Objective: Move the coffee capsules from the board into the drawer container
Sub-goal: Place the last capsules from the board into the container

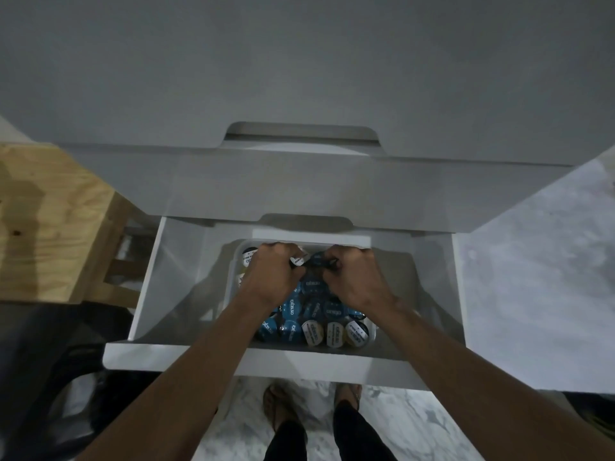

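I am looking down into the open drawer [146, 277], and going left to right I am finding my left hand [269, 274] first, its fingers curling down round what looks like a white-lidded capsule [297, 260] at the far end of the clear container [373, 331]. Just beside it my right hand [356, 277] is curling its fingers round a dark blue capsule [318, 259]; the two hands are sitting almost knuckle to knuckle, equally near the drop point. Both held capsules are hanging directly over the pile of coffee capsules [312, 314] already lying in the container, so I judge the release only needs the fingers to loosen. The fingertips are tucking under the palms, so I cannot tell how many capsules each is holding, and the board is lying out of view.
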